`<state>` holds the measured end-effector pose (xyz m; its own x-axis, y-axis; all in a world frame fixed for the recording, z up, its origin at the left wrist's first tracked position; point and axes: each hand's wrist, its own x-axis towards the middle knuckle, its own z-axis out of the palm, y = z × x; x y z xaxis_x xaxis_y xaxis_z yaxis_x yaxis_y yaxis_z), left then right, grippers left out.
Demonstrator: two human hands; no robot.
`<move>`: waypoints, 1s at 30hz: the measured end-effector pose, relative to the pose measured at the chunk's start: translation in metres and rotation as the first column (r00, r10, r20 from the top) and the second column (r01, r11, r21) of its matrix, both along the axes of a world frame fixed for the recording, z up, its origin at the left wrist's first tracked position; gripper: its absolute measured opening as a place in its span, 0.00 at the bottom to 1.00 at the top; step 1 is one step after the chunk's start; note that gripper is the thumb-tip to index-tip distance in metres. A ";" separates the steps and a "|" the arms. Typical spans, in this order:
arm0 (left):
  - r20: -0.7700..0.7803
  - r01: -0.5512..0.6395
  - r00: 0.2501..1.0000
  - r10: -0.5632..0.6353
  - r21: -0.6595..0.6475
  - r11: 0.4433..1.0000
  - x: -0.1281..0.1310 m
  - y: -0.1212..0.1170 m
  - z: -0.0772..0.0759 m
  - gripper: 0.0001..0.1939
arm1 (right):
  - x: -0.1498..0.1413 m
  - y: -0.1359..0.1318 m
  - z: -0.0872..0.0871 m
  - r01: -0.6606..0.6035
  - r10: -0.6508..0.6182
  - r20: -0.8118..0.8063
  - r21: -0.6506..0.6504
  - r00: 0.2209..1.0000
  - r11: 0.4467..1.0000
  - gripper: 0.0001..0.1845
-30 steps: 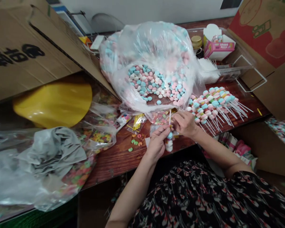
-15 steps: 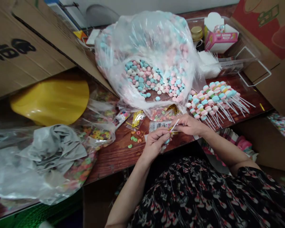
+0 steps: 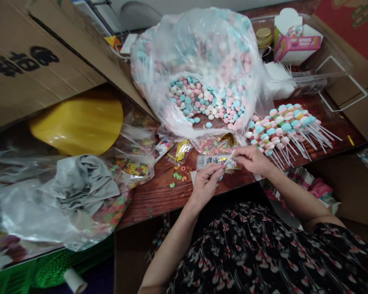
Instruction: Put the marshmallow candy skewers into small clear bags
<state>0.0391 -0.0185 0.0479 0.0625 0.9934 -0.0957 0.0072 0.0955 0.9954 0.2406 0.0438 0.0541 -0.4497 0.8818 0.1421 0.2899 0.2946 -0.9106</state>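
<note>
My left hand is closed around the lower part of a candy skewer, with a little blue candy showing below its fingers. The skewer's white stick points up and right toward my right hand, whose fingertips are pinched at its upper end. Fine detail between the two hands is too small to make out. Just behind them lies a clear labelled packet. To the right of my right hand is a pile of finished candy skewers, pink, white and blue, their white sticks pointing toward the front right.
A big clear bag of pastel candies gapes open behind my hands. Gold twist ties and loose ring candies lie left of centre. Further left are a grey cloth, a yellow sheet and a cardboard box.
My right hand has drawn a little away from my left, its fingertips now at the stick's upper end. The whole view has shifted slightly; my left hand keeps its hold.
</note>
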 end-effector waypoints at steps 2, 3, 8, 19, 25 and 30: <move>0.087 -0.103 0.990 0.115 -0.137 0.985 0.003 0.002 -0.009 0.12 | -0.004 -0.008 0.003 0.231 -0.228 -0.041 0.111 0.973 0.967 0.09; 0.134 -0.127 0.979 0.154 -0.195 0.973 0.005 0.003 -0.013 0.12 | -0.008 -0.013 0.005 0.278 -0.273 -0.052 0.166 0.961 0.946 0.09; 0.240 -0.116 0.957 0.162 -0.195 0.974 0.011 0.002 -0.028 0.11 | -0.038 -0.033 -0.001 0.097 -0.103 0.001 0.329 0.995 0.939 0.13; 0.301 -0.123 0.932 0.202 -0.262 0.957 0.007 -0.004 -0.033 0.11 | -0.044 -0.044 -0.023 0.223 -0.212 -0.074 0.208 0.974 0.952 0.13; 0.128 -0.102 0.986 0.110 -0.067 0.993 0.004 0.000 -0.025 0.09 | -0.042 -0.049 -0.036 0.183 -0.242 -0.246 -0.239 0.938 0.954 0.07; -0.041 0.060 0.997 -0.059 0.039 0.997 0.001 0.003 -0.010 0.10 | -0.027 -0.033 -0.040 -0.079 -0.076 -0.318 -0.447 0.945 0.891 0.12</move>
